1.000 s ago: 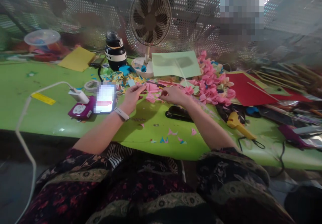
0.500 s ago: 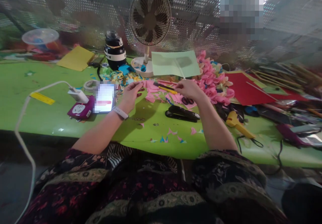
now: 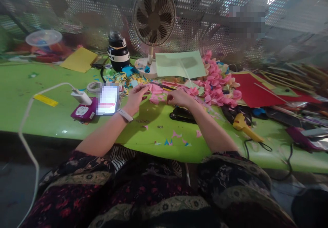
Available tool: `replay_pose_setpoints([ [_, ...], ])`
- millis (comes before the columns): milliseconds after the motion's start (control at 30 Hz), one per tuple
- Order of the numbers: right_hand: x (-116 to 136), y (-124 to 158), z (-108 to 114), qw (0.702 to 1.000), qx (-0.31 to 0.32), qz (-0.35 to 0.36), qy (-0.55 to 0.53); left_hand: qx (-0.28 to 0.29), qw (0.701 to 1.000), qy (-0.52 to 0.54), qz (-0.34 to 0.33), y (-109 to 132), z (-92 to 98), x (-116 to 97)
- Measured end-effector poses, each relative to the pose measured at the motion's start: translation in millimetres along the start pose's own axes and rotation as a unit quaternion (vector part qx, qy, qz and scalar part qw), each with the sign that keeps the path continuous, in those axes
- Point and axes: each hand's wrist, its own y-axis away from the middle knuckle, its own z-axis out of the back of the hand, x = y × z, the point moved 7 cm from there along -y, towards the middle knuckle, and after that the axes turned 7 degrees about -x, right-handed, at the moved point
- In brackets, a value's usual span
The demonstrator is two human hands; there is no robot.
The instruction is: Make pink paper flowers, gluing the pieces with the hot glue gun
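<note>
My left hand [image 3: 135, 98], with a pale band on the wrist, pinches at the edge of pink paper [image 3: 155, 88]; the paper between its fingertips is small and hard to see. To the right, my right hand [image 3: 179, 98] is low over the table with curled fingers, and whatever they hold is hidden. Just beyond it lies a slim black-and-yellow tool [image 3: 169, 89], perhaps a craft knife, partly covered by the hand. A black stapler [image 3: 182, 116] rests below my right hand, its right end behind the forearm.
Behind stand a fan [image 3: 154, 17], a black bottle [image 3: 118, 53] and a light green sheet [image 3: 179, 65]. Pink paper petals [image 3: 217, 81] are heaped at right, near red paper [image 3: 253, 91] and a yellow glue gun [image 3: 246, 127]. A lit phone [image 3: 107, 99] lies left beside a purple power socket [image 3: 83, 110].
My right hand has moved left and down, now covering the scissors' former spot and part of the black-and-yellow tool. My left hand stays almost in place. The view has shifted slightly.
</note>
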Motion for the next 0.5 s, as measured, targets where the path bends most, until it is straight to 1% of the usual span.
replay_pose_setpoints([
  [133,0.4,0.0,-3.0,1.000,0.012,0.003,-0.029,0.007,1.000,-0.002,0.013,2.7,-2.2,1.9],
  [233,0.1,0.5,-2.4,0.999,0.005,0.007,-0.052,0.012,1.000,-0.009,0.020,3.0,-2.6,3.8],
  [367,-3.6,2.7,8.5,0.995,-0.039,0.014,-0.092,0.016,1.000,0.000,0.019,2.7,-3.0,4.8],
  [433,-5.6,4.5,15.8,0.988,-0.065,0.017,-0.141,0.021,0.999,0.010,0.026,3.6,-4.0,5.8],
  [500,-6.9,6.6,21.2,0.973,-0.081,0.013,-0.217,0.032,0.999,0.021,0.035,5.3,-5.8,7.2],
])
